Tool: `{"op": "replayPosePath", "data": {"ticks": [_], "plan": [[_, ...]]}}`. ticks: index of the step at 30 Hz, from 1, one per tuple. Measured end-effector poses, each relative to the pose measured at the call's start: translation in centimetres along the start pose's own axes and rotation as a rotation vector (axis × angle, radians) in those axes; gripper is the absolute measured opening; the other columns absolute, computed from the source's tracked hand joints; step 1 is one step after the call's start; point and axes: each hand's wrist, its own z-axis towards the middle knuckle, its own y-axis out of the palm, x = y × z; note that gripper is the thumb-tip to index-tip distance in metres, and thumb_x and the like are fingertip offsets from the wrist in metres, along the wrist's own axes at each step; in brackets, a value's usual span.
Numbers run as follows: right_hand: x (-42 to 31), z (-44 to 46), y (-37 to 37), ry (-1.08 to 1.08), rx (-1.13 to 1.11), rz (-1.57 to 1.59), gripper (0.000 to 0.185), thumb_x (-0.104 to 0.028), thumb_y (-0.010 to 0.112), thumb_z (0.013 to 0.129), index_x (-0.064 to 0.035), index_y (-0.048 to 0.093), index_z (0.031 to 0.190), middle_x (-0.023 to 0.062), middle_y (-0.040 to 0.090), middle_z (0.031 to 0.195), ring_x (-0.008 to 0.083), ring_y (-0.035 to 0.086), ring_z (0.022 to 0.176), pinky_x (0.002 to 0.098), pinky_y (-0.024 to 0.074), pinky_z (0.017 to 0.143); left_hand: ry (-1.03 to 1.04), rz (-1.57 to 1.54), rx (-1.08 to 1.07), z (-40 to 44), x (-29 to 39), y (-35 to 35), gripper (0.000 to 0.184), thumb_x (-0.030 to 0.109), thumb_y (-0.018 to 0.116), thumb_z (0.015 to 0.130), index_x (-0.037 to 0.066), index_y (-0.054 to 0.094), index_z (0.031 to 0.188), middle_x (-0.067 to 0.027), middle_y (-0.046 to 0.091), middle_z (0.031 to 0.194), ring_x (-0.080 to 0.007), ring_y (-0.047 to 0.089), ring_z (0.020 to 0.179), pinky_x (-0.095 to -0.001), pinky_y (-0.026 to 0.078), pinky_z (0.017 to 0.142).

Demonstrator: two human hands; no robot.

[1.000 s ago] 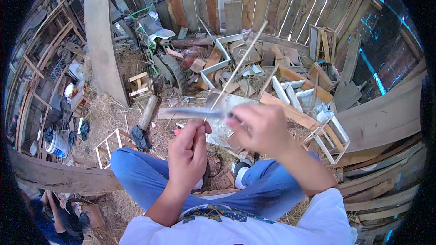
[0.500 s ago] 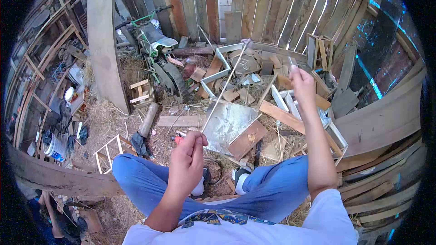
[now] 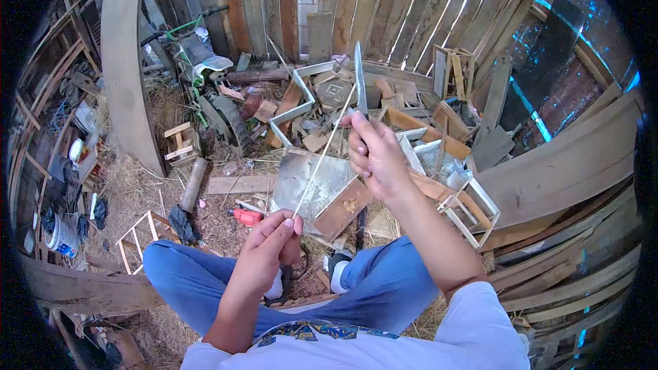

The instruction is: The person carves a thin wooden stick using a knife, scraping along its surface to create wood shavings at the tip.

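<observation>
My left hand [image 3: 271,240] is closed around the lower end of a thin pale wooden stick [image 3: 319,164], which slants up and to the right. Closed on a knife [image 3: 360,79], my right hand [image 3: 377,157] has the blade pointing upward. The knife sits beside the upper part of the stick; whether they touch, I cannot tell. Below the stick, on the ground before my knees, lie a worn grey-white board [image 3: 291,181] and a brown wood piece [image 3: 343,207]. A red tool [image 3: 247,216] lies near my left hand, partly hidden.
Scrap wood [image 3: 336,92] is heaped ahead, beside a white zigzag frame [image 3: 307,99]. A green motorbike [image 3: 205,62] leans at the back left. Small wooden frames [image 3: 147,229] lie on the straw floor. A white bucket [image 3: 62,236] stands far left, and plank walls [image 3: 343,0] enclose the space.
My right hand has swung left and down with the knife, from off to the right to beside the stick. My left hand still holds the stick, and the view has shifted rightward.
</observation>
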Motion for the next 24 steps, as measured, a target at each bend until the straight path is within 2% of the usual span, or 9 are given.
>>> {"op": "replayPosePath", "data": {"ticks": [3,5,9,11,12,14,16,20,24], "plan": [[-0.3,0.7,1.1,-0.073,0.126,-0.094,0.024,-0.031,0.063,0.105,-0.0080,0.062,0.112,-0.0057,0.047,0.070,0.0012,0.031,0.044,0.0211,0.0242,0.040,-0.027,-0.051,0.009,0.4,0.1,-0.3,0.022,0.024,0.048,0.111,0.007,0.057,0.099,0.0071,0.037,0.064,-0.0060,0.030,0.054,-0.0262,0.023,0.051],[-0.3,1.3,1.1,-0.075,0.106,-0.101,0.023,-0.031,0.063,0.105,-0.0082,0.062,0.111,-0.0050,0.050,0.071,0.0012,0.032,0.044,0.0210,0.0244,0.040,-0.076,-0.124,-0.071,0.6,0.1,-0.7,0.021,0.024,0.049,0.110,0.007,0.057,0.099,0.0066,0.036,0.065,-0.0062,0.031,0.055,-0.0264,0.022,0.052],[-0.1,2.5,0.9,-0.077,0.042,-0.136,0.021,-0.029,0.064,0.105,-0.0085,0.063,0.108,-0.0032,0.056,0.072,0.0011,0.033,0.044,0.0209,0.0249,0.040,-0.094,-0.141,-0.084,1.4,0.2,-1.3,0.021,0.024,0.048,0.110,0.007,0.058,0.103,0.0055,0.039,0.065,-0.0064,0.032,0.055,-0.0258,0.024,0.051],[0.2,2.8,0.7,-0.066,0.018,-0.143,0.020,-0.028,0.063,0.105,-0.0088,0.063,0.108,-0.0031,0.056,0.071,0.0011,0.034,0.044,0.0207,0.0248,0.040,-0.134,0.016,-0.158,1.6,0.9,-1.3,0.025,0.026,0.045,0.112,0.006,0.060,0.108,0.0041,0.042,0.066,-0.0067,0.034,0.055,-0.0251,0.028,0.052],[0.3,3.1,0.8,-0.068,-0.009,-0.153,0.019,-0.028,0.063,0.105,-0.0090,0.064,0.107,-0.0031,0.055,0.070,0.0010,0.034,0.044,0.0206,0.0248,0.040,-0.134,0.005,-0.142,1.8,0.9,-1.2,0.025,0.026,0.045,0.112,0.006,0.060,0.108,0.0041,0.042,0.066,-0.0067,0.034,0.055,-0.0251,0.028,0.052],[0.6,3.3,0.8,-0.043,-0.031,-0.168,0.020,-0.029,0.065,0.104,-0.0092,0.064,0.106,-0.0035,0.056,0.070,0.0011,0.036,0.045,0.0202,0.0252,0.041,0.013,0.107,-0.101,2.4,0.4,-0.9,0.028,0.028,0.042,0.113,0.005,0.059,0.114,0.0028,0.044,0.067,-0.0070,0.037,0.056,-0.0252,0.033,0.052],[1.2,3.4,1.0,-0.009,-0.052,-0.171,0.021,-0.030,0.066,0.104,-0.0094,0.064,0.104,-0.0040,0.057,0.070,0.0012,0.038,0.047,0.0199,0.0256,0.042,0.000,0.107,-0.101,2.9,0.7,-1.4,0.028,0.028,0.041,0.114,0.006,0.058,0.115,0.0041,0.045,0.069,-0.0056,0.038,0.057,-0.0244,0.033,0.051],[1.7,4.8,1.8,-0.015,-0.078,-0.185,0.020,-0.027,0.064,0.105,-0.0075,0.061,0.104,-0.0038,0.056,0.070,0.0012,0.035,0.045,0.0207,0.0249,0.040,-0.004,0.045,0.072,3.1,-0.3,-0.4,0.023,0.024,0.043,0.114,0.006,0.057,0.112,0.0072,0.043,0.072,-0.0027,0.035,0.057,-0.0209,0.029,0.050],[1.8,4.6,2.4,-0.046,-0.132,-0.255,0.020,-0.028,0.064,0.105,-0.0076,0.062,0.105,-0.0031,0.056,0.070,0.0015,0.035,0.044,0.0205,0.0247,0.040,0.036,-0.018,0.107,2.3,-1.2,-0.6,0.022,0.024,0.043,0.114,0.008,0.057,0.112,0.0076,0.041,0.069,-0.0024,0.033,0.055,-0.0215,0.026,0.048]]}}
